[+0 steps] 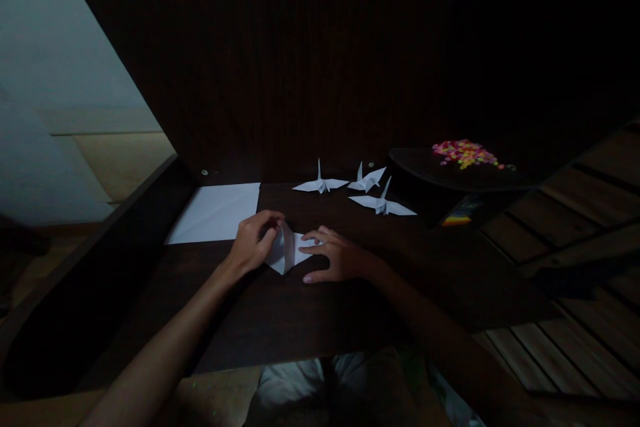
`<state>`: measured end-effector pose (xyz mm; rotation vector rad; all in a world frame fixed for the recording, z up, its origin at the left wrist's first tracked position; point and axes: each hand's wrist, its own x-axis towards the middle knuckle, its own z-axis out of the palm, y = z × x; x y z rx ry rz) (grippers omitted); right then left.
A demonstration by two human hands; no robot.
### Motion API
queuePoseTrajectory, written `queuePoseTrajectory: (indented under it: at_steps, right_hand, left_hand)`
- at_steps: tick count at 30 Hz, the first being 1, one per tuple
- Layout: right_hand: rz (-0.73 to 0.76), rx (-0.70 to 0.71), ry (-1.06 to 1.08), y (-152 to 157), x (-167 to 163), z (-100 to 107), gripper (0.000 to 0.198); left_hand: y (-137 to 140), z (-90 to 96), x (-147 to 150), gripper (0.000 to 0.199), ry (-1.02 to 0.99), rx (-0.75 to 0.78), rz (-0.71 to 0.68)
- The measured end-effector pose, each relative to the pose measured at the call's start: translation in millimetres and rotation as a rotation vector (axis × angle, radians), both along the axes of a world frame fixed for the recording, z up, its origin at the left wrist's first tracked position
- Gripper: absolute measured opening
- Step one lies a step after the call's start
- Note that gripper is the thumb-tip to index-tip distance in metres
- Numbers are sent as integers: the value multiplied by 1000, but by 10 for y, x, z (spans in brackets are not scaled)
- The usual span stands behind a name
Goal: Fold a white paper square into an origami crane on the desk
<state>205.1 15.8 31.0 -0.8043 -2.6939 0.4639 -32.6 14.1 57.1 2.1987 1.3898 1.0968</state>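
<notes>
A partly folded piece of white paper (pixel 283 255) lies on the dark desk between my two hands. With thumb and fingers, my left hand (pixel 256 240) pinches a raised flap at its left side. My right hand (pixel 336 255) has its fingers spread; some fingertips rest on the paper's right end, and the thumb lies apart from it over the desk. Beyond the hands stand three folded paper cranes: one crane (pixel 321 184) at the left, another crane (pixel 367 179) at the back right, and a third crane (pixel 383 205) in front of that.
A white sheet of paper (pixel 217 212) lies flat at the back left of the desk. On a raised rounded shelf (pixel 415 163) at the right sits a heap of small colourful pieces (pixel 467 153). A tall dark panel (pixel 280 67) closes the back, and a low side board (pixel 100 260) edges the left.
</notes>
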Motion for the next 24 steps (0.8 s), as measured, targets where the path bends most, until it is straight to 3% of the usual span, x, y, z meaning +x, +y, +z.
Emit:
queuePoseTrajectory:
  at_steps: [7,10,13,18,24]
  right_hand:
    - [-90,165,90,-12,-76,-165,69]
    - [-129,204,61,-32,-115,-209,74]
    - [-173,207,33,-52,-146,-230,76]
    - [-224,160,7,-42,-181,-245,68]
    - [-229,88,33,-3,-160,-246,61]
  left_hand:
    - [-42,-34,74,50,-212,-191,87]
    - [2,-150,138,42,-97,-201,166]
    - [22,-245,187,33,17,-227,161]
    - [7,-278,231,34,130,-241,205]
    - [18,-281,192,46,176,-225,68]
